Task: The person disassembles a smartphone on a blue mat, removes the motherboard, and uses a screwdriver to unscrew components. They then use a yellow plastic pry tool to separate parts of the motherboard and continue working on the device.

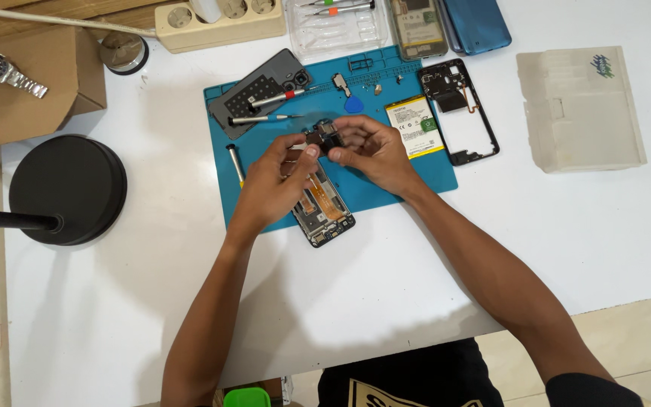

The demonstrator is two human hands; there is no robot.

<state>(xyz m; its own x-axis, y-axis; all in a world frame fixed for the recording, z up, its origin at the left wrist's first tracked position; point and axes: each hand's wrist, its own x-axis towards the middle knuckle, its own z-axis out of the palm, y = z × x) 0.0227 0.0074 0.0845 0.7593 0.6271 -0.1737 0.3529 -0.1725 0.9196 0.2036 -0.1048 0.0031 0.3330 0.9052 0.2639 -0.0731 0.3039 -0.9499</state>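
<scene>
Here, both hands pinching a small circuit board [324,138], opened phone [324,211] beneath, long axis running diagonally away-left

Small dark circuit board [323,138]: you've got it pinched between the fingertips of both hands, lifted just above the opened phone. Opened phone [325,215]: back off, orange flex ribbon exposed, lying diagonally across the near edge of the blue mat, lower end overhanging onto the white table.

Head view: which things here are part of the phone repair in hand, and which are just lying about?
In hand: circuit board, left hand, right hand, opened phone, blue mat.
Lying about: wristwatch, power strip, lamp base, plastic box.
</scene>
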